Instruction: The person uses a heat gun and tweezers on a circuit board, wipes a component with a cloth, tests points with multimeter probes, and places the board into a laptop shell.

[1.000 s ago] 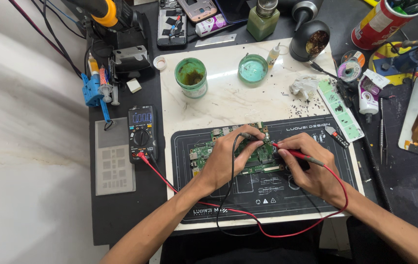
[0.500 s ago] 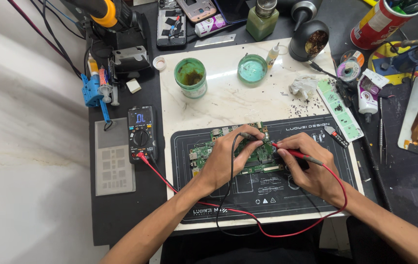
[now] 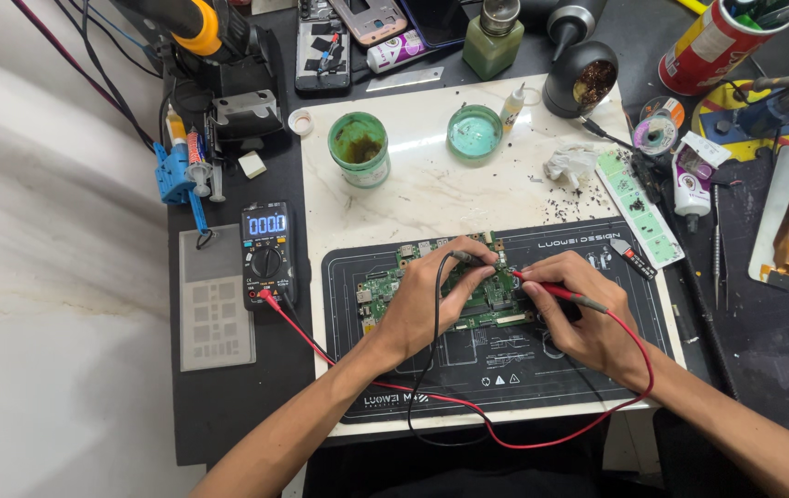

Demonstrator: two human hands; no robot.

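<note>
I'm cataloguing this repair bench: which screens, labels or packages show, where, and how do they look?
Multimeter: left of the mat, black, lit blue screen.
Work mat: under both hands, black, white printed markings.
Can: top right, red with white label, holding tools.
White tube: right of the mat, dark label.

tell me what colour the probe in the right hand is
Red probe, clearest in the head view.

Both hands palm-down, close together, fingers pinched; left hand (image 3: 427, 300), right hand (image 3: 583, 314); forearms converging.
</note>
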